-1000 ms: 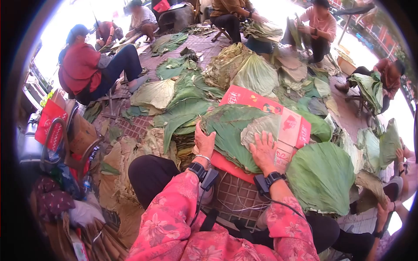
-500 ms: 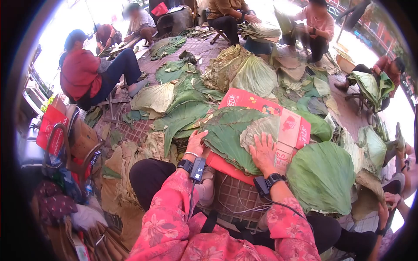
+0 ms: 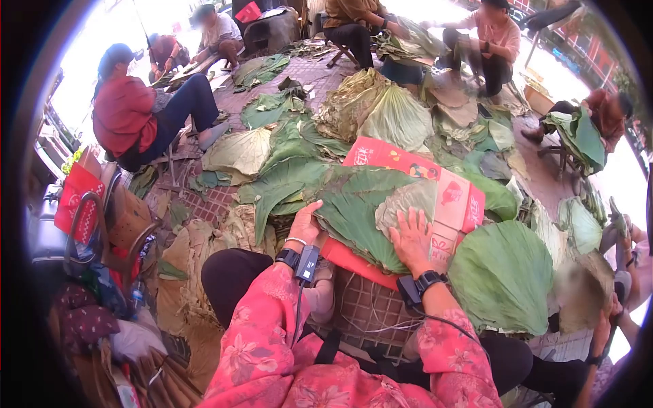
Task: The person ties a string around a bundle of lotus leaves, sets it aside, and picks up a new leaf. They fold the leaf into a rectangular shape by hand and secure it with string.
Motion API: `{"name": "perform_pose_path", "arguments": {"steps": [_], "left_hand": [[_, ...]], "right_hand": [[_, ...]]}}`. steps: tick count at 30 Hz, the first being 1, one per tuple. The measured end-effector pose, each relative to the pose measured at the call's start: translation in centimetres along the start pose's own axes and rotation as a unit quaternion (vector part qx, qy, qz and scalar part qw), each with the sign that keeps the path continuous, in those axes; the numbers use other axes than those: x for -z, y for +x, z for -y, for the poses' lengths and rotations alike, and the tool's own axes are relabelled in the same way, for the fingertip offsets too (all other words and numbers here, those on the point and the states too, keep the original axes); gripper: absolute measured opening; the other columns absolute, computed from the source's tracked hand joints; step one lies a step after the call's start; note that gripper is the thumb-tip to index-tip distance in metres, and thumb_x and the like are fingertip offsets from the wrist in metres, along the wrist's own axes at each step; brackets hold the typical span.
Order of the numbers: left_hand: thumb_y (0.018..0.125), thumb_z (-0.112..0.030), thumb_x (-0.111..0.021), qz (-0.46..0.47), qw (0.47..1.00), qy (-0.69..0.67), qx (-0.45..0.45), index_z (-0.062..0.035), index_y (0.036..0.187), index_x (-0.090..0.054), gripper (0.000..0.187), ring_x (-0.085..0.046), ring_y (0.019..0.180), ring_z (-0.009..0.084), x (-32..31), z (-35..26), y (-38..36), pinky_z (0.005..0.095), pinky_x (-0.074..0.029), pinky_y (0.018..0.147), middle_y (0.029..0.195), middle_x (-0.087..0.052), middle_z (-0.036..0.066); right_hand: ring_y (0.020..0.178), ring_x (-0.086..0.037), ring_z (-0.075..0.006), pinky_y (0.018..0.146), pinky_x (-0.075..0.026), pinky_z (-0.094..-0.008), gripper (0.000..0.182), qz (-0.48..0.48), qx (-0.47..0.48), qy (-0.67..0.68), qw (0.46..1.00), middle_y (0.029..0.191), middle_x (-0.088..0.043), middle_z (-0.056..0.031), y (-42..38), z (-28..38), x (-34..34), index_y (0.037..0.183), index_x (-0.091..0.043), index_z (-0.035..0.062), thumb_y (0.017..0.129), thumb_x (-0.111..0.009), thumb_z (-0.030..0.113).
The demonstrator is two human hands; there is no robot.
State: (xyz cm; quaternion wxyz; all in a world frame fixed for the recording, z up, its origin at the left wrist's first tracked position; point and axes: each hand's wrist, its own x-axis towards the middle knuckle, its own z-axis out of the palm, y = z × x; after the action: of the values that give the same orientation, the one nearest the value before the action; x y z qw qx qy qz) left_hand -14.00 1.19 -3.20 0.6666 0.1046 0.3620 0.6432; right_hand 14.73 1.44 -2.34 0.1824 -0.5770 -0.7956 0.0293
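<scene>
A large green lotus leaf (image 3: 360, 204) lies folded over a red flattened cardboard box (image 3: 391, 156) in front of me. Resting on its right part is a smaller pale leaf piece (image 3: 403, 206). My left hand (image 3: 305, 226) holds the leaf's left edge, with some of its fingers hidden at the edge. Flat on the pale piece and the green leaf, my right hand (image 3: 413, 241) presses down with its fingers spread. Another round green leaf (image 3: 503, 277) lies just right of the box.
Leaf heaps (image 3: 374, 112) spread beyond the box. A seated person in red (image 3: 126, 112) is at the left, and others sit farther back. At the right edge, a nearby person's hands (image 3: 605, 319) are beside a brownish leaf (image 3: 581, 292). Bags (image 3: 85, 309) stand at my left.
My left hand's fingers have drawn in at the leaf's edge. The right hand stays in place. Far-off people have shifted their leaves, and the neighbour's brownish leaf at the right has moved.
</scene>
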Motion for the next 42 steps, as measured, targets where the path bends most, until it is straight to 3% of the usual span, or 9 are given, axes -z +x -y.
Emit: {"name": "perform_pose_path", "arguments": {"steps": [3,11,14,15,18,21,24,31,42], "left_hand": [[0.079,-0.01,-0.067,0.003,0.996,-0.092,-0.003,-0.0036,0.108,-0.056,0.031,-0.058,0.095,0.0196,-0.7,0.8,-1.8,0.0352,-0.046,0.087,0.101,-0.063,0.005],[0.077,-0.003,-0.065,-0.024,0.957,0.19,-0.217,-0.0032,0.107,-0.055,0.031,-0.057,0.092,0.0145,-3.0,3.8,-2.8,0.029,-0.044,0.083,0.101,-0.061,0.003],[0.078,0.0,-0.061,-0.052,0.891,0.32,-0.319,-0.0017,0.103,-0.055,0.025,-0.056,0.089,0.0118,-6.3,5.1,-3.4,0.0256,-0.044,0.081,0.1,-0.062,0.003],[0.077,-0.003,-0.062,-0.024,0.869,0.382,-0.314,-0.0003,0.103,-0.053,0.027,-0.058,0.09,0.0177,-7.8,5.5,-3.8,0.0265,-0.045,0.08,0.102,-0.061,0.009],[0.074,-0.004,-0.063,0.036,0.815,0.512,-0.271,-0.0014,0.102,-0.052,0.03,-0.054,0.105,0.0282,-10.8,8.7,-4.0,0.0375,-0.041,0.089,0.108,-0.057,0.015],[0.071,-0.006,-0.062,0.01,0.675,0.651,-0.347,-0.0022,0.1,-0.05,0.031,-0.039,0.122,0.0359,-12.3,11.8,-3.8,0.0498,-0.029,0.098,0.117,-0.051,0.018],[0.07,-0.007,-0.061,-0.004,0.68,0.659,-0.323,-0.0036,0.096,-0.05,0.029,-0.029,0.129,0.0364,-13.1,14.0,-3.2,0.0557,-0.018,0.101,0.121,-0.049,0.017],[0.081,-0.016,-0.054,0.026,0.615,0.723,-0.313,-0.01,0.111,-0.053,0.03,-0.024,0.133,0.0327,-11.9,14.6,-3.0,0.0549,-0.014,0.103,0.137,-0.039,0.014],[0.081,-0.01,-0.054,0.103,0.613,0.711,-0.329,-0.0138,0.103,-0.058,0.022,-0.028,0.132,0.0287,-10.8,13.6,-3.9,0.0544,-0.014,0.104,0.132,-0.047,0.009]], "right_hand": [[0.134,-0.019,-0.0334,0.104,-0.016,-0.0545,0.054,0.009,-0.004,0.0,1.0,0.143,-0.028,-0.012,-0.2,-0.1,0.1,0.133,-0.041,0.0167,0.087,-0.045,0.044],[0.134,-0.018,-0.0331,0.105,-0.015,-0.0541,0.053,0.019,-0.014,0.006,1.0,0.144,-0.027,-0.0114,-0.4,-0.2,0.1,0.133,-0.041,0.0173,0.087,-0.044,0.044],[0.134,-0.018,-0.0334,0.105,-0.015,-0.054,0.052,0.016,-0.015,0.01,1.0,0.144,-0.027,-0.0113,-0.2,-0.1,0.1,0.133,-0.041,0.0174,0.087,-0.044,0.044],[0.134,-0.018,-0.0335,0.105,-0.015,-0.054,0.052,0.015,-0.015,0.013,1.0,0.144,-0.027,-0.0114,-0.2,-0.1,0.2,0.133,-0.041,0.0174,0.087,-0.044,0.043],[0.134,-0.018,-0.0338,0.104,-0.016,-0.054,0.051,0.021,-0.018,0.013,1.0,0.144,-0.027,-0.0115,-0.4,0.0,0.3,0.132,-0.041,0.0169,0.088,-0.044,0.042],[0.134,-0.019,-0.0343,0.104,-0.015,-0.0544,0.05,0.017,-0.012,-0.005,1.0,0.144,-0.027,-0.0116,-0.2,-0.5,-0.4,0.132,-0.042,0.0162,0.087,-0.043,0.039],[0.135,-0.016,-0.0349,0.103,-0.014,-0.0554,0.047,0.039,-0.006,-0.019,0.999,0.145,-0.026,-0.0109,-0.2,-1.4,-1.3,0.131,-0.043,0.0158,0.087,-0.04,0.033],[0.137,-0.011,-0.034,0.104,-0.013,-0.0554,0.049,0.055,-0.008,-0.017,0.998,0.145,-0.027,-0.0071,-0.4,-1.1,-1.1,0.133,-0.04,0.0178,0.087,-0.039,0.032],[0.137,-0.012,-0.031,0.104,-0.014,-0.0545,0.05,0.044,-0.02,0.022,0.999,0.142,-0.034,-0.004,-0.4,-1.0,-0.6,0.133,-0.041,0.0219,0.084,-0.044,0.03]]}}
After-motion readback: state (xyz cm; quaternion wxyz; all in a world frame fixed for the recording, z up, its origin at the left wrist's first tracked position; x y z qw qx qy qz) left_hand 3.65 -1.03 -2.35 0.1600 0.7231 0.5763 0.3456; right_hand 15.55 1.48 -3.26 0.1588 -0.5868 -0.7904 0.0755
